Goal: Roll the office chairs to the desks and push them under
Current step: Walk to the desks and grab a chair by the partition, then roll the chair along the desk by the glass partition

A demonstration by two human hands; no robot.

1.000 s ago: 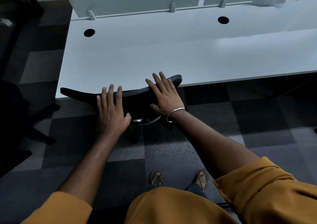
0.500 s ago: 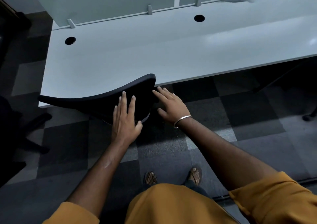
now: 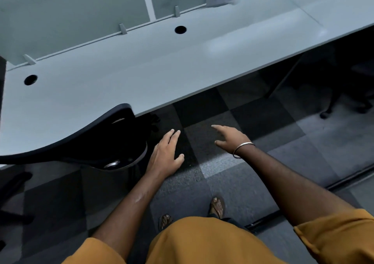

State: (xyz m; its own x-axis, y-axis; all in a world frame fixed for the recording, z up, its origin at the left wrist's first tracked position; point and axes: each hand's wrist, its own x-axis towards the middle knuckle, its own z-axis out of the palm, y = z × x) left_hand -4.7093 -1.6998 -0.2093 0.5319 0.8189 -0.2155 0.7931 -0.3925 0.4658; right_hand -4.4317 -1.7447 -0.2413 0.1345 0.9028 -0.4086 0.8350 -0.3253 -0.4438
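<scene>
A black office chair (image 3: 85,142) stands at the left against the front edge of the long pale grey desk (image 3: 153,67); its curved backrest top reaches over the desk edge and its seat is hidden beneath. My left hand (image 3: 165,154) hovers just right of the chair back with straight fingers, touching nothing. Further right, my right hand (image 3: 230,137), with a metal bangle on the wrist, hangs over the carpet with fingers spread and relaxed, holding nothing.
Another dark chair's base and castor (image 3: 340,102) show under the desk at the right. A chair leg (image 3: 14,181) lies at the far left. Grey partition panels (image 3: 81,19) back the desk, which has round cable holes (image 3: 180,29). Checkered carpet tiles (image 3: 263,142) cover the floor.
Both hands have come off the chair back and moved right of it. The view has shifted, so the chair now sits further left against the desk.
</scene>
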